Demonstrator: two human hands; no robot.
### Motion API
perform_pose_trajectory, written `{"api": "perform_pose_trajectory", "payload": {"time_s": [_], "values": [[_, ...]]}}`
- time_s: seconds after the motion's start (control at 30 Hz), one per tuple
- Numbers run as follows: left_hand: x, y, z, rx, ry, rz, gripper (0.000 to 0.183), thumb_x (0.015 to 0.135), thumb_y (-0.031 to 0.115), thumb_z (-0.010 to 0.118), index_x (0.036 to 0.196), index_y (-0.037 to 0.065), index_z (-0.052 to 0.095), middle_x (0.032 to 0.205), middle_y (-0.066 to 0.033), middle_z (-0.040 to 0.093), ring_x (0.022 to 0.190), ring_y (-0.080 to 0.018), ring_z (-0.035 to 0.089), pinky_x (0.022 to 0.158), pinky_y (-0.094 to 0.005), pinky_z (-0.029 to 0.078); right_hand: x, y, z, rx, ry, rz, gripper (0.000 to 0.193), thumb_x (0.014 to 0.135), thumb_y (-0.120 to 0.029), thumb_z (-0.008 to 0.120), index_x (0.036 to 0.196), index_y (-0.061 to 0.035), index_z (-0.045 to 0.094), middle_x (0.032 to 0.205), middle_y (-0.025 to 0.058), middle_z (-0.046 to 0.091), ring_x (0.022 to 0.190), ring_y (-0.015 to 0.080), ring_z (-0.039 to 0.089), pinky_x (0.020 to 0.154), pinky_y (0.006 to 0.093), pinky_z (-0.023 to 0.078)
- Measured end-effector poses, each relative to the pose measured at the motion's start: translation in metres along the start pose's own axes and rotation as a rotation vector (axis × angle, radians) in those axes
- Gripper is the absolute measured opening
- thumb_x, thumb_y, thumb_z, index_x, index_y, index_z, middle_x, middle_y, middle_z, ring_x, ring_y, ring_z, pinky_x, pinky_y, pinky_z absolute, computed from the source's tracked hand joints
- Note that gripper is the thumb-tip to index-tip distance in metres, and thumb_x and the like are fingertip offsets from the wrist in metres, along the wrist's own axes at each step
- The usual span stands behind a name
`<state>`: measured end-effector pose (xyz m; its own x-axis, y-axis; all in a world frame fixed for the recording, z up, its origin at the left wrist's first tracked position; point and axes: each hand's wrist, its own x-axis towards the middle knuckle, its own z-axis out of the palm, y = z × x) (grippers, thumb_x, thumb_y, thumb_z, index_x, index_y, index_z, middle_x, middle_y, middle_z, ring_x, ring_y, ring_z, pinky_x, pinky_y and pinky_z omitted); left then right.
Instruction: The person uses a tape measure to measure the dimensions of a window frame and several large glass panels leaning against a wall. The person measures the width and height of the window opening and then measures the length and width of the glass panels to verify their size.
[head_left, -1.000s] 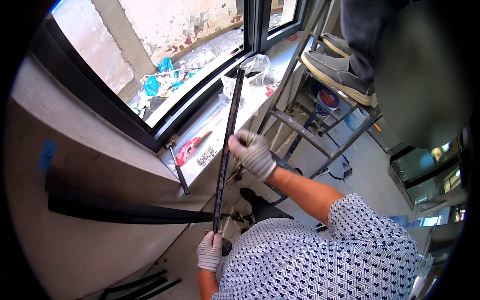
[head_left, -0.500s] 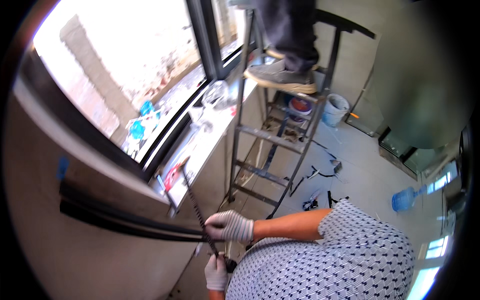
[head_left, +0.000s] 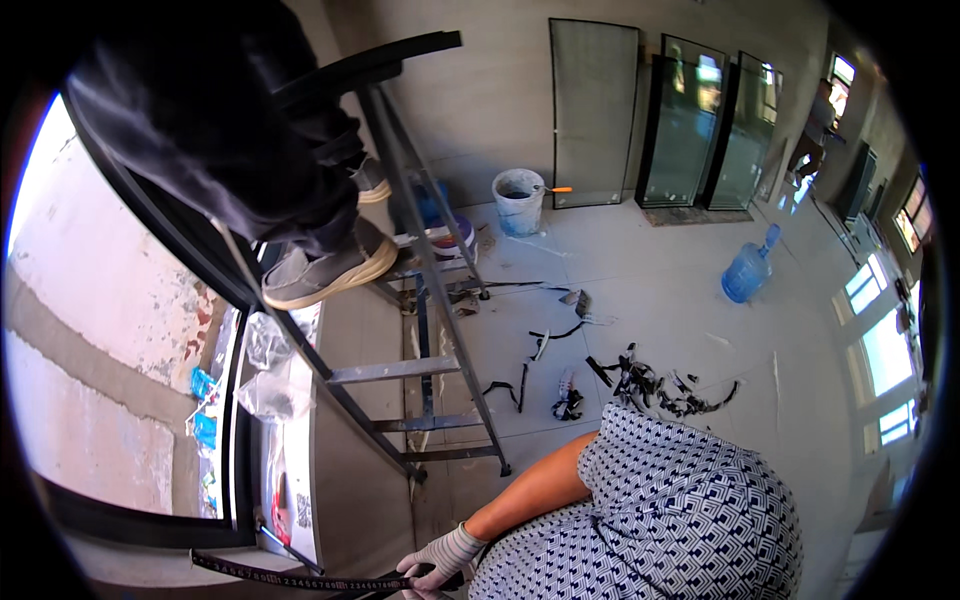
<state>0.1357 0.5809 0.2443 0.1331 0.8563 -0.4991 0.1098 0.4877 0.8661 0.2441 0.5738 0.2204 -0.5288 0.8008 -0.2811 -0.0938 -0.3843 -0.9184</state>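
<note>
Two dark-trousered legs [head_left: 230, 160] of another person fill the upper left of the frame, shoes [head_left: 325, 275] on a grey stepladder [head_left: 395, 371]. Glass panels [head_left: 592, 120] stand upright at upper right. Black scraps [head_left: 650, 383] litter the floor [head_left: 620, 260], right of centre. A black measuring tape [head_left: 300, 581] stretches from lower left to bottom centre, where the gloved right hand's [head_left: 440, 556] grip is closed on it. Of the left hand [head_left: 427, 595], only a sliver shows at the lower edge; its grip cannot be told.
</note>
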Motion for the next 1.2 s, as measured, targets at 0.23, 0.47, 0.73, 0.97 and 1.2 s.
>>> {"api": "perform_pose_trajectory", "payload": {"time_s": [0.23, 0.47, 0.73, 0.97, 1.2], "values": [[0.03, -0.004, 0.009, 0.011, -0.083, -0.002, 0.032, 0.099, 0.034, 0.054, 0.106, 0.004, 0.06, 0.085, -0.0053, 0.059, 0.067, -0.0121, 0.051, 0.054, -0.0256, 0.045, 0.01, 0.026, -0.025, 0.178, 0.133, 0.031, 0.077, 0.084, -0.041, 0.068, 0.145, -0.0068, 0.035, 0.135, 0.0071, 0.054, 0.122, 0.0189, 0.049, 0.101, 0.0317, 0.042], [0.048, -0.018, 0.008, 0.021, -0.267, 0.022, 0.033, 0.1, 0.035, 0.054, 0.108, 0.004, 0.059, 0.088, -0.0063, 0.06, 0.069, -0.0125, 0.052, 0.056, -0.0257, 0.046, -0.022, 0.048, -0.062, 0.248, 0.293, -0.012, 0.074, 0.086, -0.03, 0.068, 0.147, -0.0053, 0.032, 0.135, 0.0069, 0.054, 0.126, 0.0186, 0.047, 0.106, 0.032, 0.038], [0.049, -0.039, 0.037, 0.059, -0.772, 0.058, 0.039, 0.105, 0.031, 0.042, 0.118, -0.003, 0.056, 0.107, -0.0142, 0.065, 0.097, -0.0209, 0.062, 0.089, -0.0335, 0.049, -0.075, 0.093, -0.037, 0.189, 0.627, -0.237, 0.072, 0.09, -0.016, 0.065, 0.149, -0.0073, 0.025, 0.138, 0.0093, 0.051, 0.127, 0.0203, 0.046, 0.107, 0.0374, 0.038], [0.01, -0.04, 0.046, 0.201, -0.803, 0.093, 0.041, 0.103, 0.036, 0.045, 0.119, -0.001, 0.056, 0.116, -0.0093, 0.059, 0.11, -0.0199, 0.054, 0.099, -0.0368, 0.042, -0.129, 0.072, 0.01, 0.16, 0.922, 0.135, 0.063, 0.079, -0.017, 0.064, 0.14, -0.0077, 0.046, 0.113, 0.0129, 0.064, 0.103, 0.0241, 0.062, 0.088, 0.0333, 0.048], [0.026, -0.048, 0.076, 0.147, -0.803, -0.045, 0.044, 0.101, 0.042, 0.047, 0.115, 0.002, 0.059, 0.108, -0.0084, 0.061, 0.103, -0.0188, 0.056, 0.095, -0.0358, 0.044, -0.19, 0.095, -0.001, -0.164, 0.801, 0.411, 0.041, 0.088, -0.034, 0.056, 0.125, -0.0159, 0.06, 0.106, 0.0225, 0.063, 0.1, 0.038, 0.061, 0.088, 0.0439, 0.048]]}}
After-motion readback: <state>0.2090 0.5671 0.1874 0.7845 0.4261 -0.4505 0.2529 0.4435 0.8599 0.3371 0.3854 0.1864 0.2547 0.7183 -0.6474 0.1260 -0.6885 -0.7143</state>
